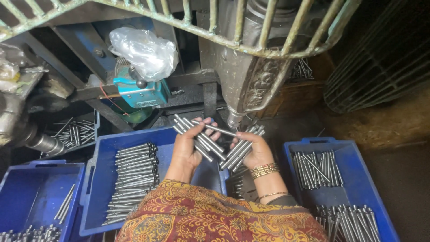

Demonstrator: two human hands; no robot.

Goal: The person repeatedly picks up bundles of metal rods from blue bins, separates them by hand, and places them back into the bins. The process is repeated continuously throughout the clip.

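L hand [190,145] grips a fan of rods [199,136], fingers curled; R hand [255,150] is closed on a 2nd bundle [242,150]. Both sit just under the machine head [244,85], w/ little gap above. Blue trays [101,179] flank them L & R, rims close.

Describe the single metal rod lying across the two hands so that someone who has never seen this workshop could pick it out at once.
Start at the grey machine column at top centre and drop to the two hands below it. Each of the left hand and right hand grips a bundle of slanted rods. The single rod bridges the hands near the fingertips, almost level, apart from both bundles.
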